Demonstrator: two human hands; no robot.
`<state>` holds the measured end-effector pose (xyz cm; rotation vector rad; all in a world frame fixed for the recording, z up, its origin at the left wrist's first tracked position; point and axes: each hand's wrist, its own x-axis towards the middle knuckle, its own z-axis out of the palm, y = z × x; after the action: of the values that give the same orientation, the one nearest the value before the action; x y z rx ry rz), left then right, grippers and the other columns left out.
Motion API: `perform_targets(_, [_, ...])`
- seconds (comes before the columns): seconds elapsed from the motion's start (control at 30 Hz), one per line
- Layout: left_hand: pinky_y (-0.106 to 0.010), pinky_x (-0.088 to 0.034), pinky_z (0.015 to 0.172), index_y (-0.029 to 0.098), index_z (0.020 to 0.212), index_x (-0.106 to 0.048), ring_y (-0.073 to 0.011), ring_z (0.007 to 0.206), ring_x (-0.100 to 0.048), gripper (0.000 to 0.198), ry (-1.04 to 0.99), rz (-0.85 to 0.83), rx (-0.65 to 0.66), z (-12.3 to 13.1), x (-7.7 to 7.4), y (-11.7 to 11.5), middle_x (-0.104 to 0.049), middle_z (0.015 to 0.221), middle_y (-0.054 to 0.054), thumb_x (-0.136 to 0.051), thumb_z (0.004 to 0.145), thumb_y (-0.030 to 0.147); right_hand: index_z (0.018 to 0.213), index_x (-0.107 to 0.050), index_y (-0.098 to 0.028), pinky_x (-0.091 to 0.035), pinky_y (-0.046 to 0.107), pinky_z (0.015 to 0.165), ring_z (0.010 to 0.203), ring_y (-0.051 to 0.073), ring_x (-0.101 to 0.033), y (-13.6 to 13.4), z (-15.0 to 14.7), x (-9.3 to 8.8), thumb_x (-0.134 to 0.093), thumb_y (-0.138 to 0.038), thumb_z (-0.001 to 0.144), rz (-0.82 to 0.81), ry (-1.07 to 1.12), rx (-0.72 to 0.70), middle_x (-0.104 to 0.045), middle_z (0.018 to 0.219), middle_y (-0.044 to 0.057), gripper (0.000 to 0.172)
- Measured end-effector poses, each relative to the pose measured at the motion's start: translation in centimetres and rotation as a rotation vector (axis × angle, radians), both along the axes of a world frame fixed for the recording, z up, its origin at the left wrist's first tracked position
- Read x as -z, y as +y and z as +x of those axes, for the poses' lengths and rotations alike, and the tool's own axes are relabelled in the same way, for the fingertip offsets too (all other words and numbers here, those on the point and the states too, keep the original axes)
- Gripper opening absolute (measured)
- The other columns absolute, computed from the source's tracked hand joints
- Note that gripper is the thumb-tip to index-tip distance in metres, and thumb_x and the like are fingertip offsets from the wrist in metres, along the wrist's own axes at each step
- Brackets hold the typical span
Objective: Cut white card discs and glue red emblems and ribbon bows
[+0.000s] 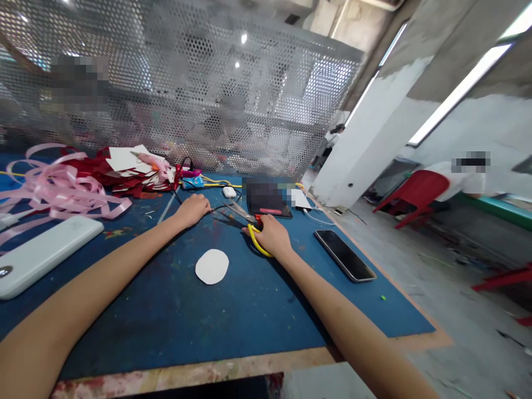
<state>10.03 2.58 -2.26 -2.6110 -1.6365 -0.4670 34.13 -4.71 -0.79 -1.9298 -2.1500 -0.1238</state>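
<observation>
Two hands are over the blue-topped bench [166, 321]. The fingers of the right hand [272, 235] are wrapped around the handles of the scissors [249, 217], a yellow loop showing below them; the blades point toward the bench's far left corner. Those of the left hand [193, 210] are loosely curled, just left of the blade tips; whether they grip anything, I cannot tell.

Nearer the front edge than both hands, a white rounded paper piece [212, 266] lies flat and apart from them. Beyond the scissors, toward the far edge, are a small white case [229, 192] and a dark tablet [266, 199]. Near the right edge lies a phone [344, 256].

Along the left side are a white power bank [52, 257] and looped pink ribbon [62, 191], with a red and white pile [128, 169] toward the far edge. Behind that edge stands a perforated metal screen [187, 83]. Off to the right, a person sits on a red chair [421, 187].
</observation>
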Motion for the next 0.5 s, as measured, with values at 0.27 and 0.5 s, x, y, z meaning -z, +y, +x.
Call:
perform_targets(0.27, [-0.029,-0.039,0.080,0.012,0.089,-0.064,-0.0216,0.088,-0.056,0.029,0.027,-0.029,0.144,-0.7,0.3,1.2,-0.063,0.092,-0.012,-0.039,0.087,0.026,0.103,-0.055,-0.016,-0.042,0.030,0.072,0.092,0.024,-0.058,-0.1,0.0,0.0,-0.046,-0.064,0.075,0.001,0.015,-0.009,-0.060,0.099,0.010,0.057])
perform_targets(0.5, [-0.028,-0.040,0.074,0.015,0.079,-0.063,-0.0208,0.080,-0.056,0.027,0.010,-0.047,0.182,-1.0,0.5,1.4,-0.061,0.082,-0.009,-0.041,0.085,0.028,0.100,-0.055,-0.016,-0.042,0.030,0.072,0.092,0.024,-0.057,-0.1,0.2,0.1,-0.049,-0.063,0.074,0.002,0.016,-0.029,-0.059,0.100,0.010,0.054])
